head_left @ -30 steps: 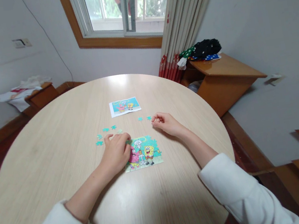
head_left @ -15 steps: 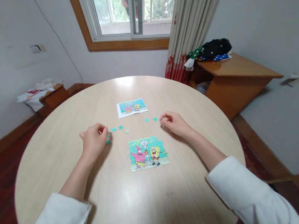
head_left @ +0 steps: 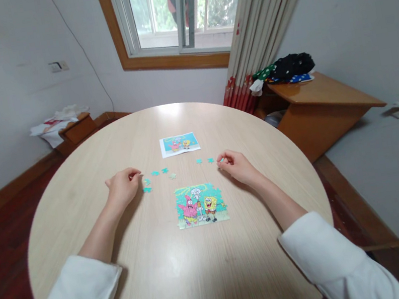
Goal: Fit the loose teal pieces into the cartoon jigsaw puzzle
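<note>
A small, mostly assembled cartoon jigsaw puzzle (head_left: 200,205) lies in the middle of the round wooden table (head_left: 74,180). Several loose teal pieces (head_left: 160,172) are scattered just beyond it, and a printed reference picture (head_left: 179,143) lies farther back. My left hand (head_left: 123,186) rests on the table left of the loose pieces, its fingers curled in a pinch; I cannot make out anything in it. To the right of the puzzle my right hand (head_left: 236,166) rests with curled fingers pinching a small teal piece near two loose pieces (head_left: 204,161).
A wooden side table (head_left: 324,98) with dark dotted cloth (head_left: 287,66) stands at the right, beside a curtain (head_left: 262,21). A low wooden box (head_left: 76,129) with papers sits at the left wall. Behind the window (head_left: 176,8) a person stands outside.
My left hand has left the puzzle's upper left corner and moved left to the loose pieces. The camera view shifted slightly. My right hand has stayed in place.
</note>
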{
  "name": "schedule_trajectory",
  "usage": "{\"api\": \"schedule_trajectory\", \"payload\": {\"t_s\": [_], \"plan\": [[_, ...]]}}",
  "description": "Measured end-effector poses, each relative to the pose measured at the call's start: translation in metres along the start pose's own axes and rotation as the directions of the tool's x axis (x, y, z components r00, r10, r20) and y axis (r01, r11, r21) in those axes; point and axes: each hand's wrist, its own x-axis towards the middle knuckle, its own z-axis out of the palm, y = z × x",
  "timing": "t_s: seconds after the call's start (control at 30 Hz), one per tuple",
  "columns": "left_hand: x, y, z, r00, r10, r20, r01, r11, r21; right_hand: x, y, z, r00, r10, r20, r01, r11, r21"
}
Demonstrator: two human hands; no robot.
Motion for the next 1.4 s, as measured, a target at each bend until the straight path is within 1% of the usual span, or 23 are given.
{"api": "schedule_trajectory", "payload": {"t_s": [0.07,0.13,0.17,0.23,0.3,0.37,0.43,0.57,0.73,0.8,0.9,1.07,1.13,1.2,1.3,1.4], "plan": [[0.0,0.002,0.0,1.0,-0.006,0.017,0.006,1.0,0.004,0.0,-0.001,0.0,1.0,-0.001,0.001,0.001,1.0,-0.009],[-0.002,0.005,0.002,0.999,0.014,0.047,-0.014,1.0,-0.003,-0.001,-0.001,0.0,1.0,-0.003,0.0,0.003,1.0,-0.025],[-0.003,0.006,0.003,0.997,0.046,0.06,-0.046,0.999,-0.003,-0.001,-0.001,0.0,1.0,-0.004,-0.002,0.004,0.999,-0.033],[-0.007,0.009,0.008,0.985,0.154,0.077,-0.155,0.988,0.017,-0.002,-0.002,0.001,1.0,-0.004,-0.004,0.004,0.999,-0.045],[-0.01,0.012,0.014,0.958,0.268,0.096,-0.275,0.959,0.067,-0.002,-0.002,0.001,1.0,-0.004,-0.002,0.004,0.999,-0.049],[-0.013,0.014,0.019,0.936,0.329,0.123,-0.341,0.935,0.097,-0.001,-0.001,0.001,1.0,-0.004,0.0,0.004,0.999,-0.053],[-0.014,0.015,0.022,0.925,0.354,0.138,-0.368,0.925,0.094,-0.001,0.0,0.002,1.0,-0.008,-0.003,0.008,0.998,-0.055],[-0.012,0.016,0.022,0.925,0.357,0.13,-0.368,0.927,0.071,-0.001,0.001,0.002,1.0,-0.023,-0.001,0.023,0.998,-0.055],[-0.011,0.016,0.018,0.954,0.289,0.079,-0.296,0.951,0.088,-0.002,0.001,0.001,1.0,-0.025,-0.004,0.024,0.998,-0.061],[-0.011,0.016,0.018,0.961,0.265,0.079,-0.272,0.958,0.093,-0.001,0.001,0.0,0.999,-0.031,-0.019,0.03,0.998,-0.061],[-0.011,0.016,0.019,0.963,0.25,0.106,-0.26,0.96,0.101,0.001,0.003,-0.002,0.997,-0.042,-0.066,0.04,0.999,-0.034],[-0.011,0.016,0.02,0.956,0.273,0.107,-0.283,0.954,0.1,0.009,0.012,-0.009,0.975,-0.009,-0.222,0.012,1.0,0.012],[-0.01,0.016,0.02,0.956,0.276,0.103,-0.286,0.954,0.094,0.011,0.016,-0.013,0.963,0.008,-0.271,-0.012,1.0,-0.013],[-0.009,0.015,0.02,0.957,0.273,0.101,-0.282,0.955,0.095,0.012,0.019,-0.015,0.956,0.018,-0.292,-0.038,0.997,-0.062],[-0.008,0.013,0.021,0.957,0.274,0.094,-0.283,0.954,0.097,0.013,0.022,-0.017,0.955,0.006,-0.297,-0.059,0.984,-0.168],[-0.008,0.011,0.023,0.954,0.285,0.091,-0.293,0.952,0.092,0.013,0.024,-0.016,0.959,-0.025,-0.283,-0.045,0.97,-0.239]]}}
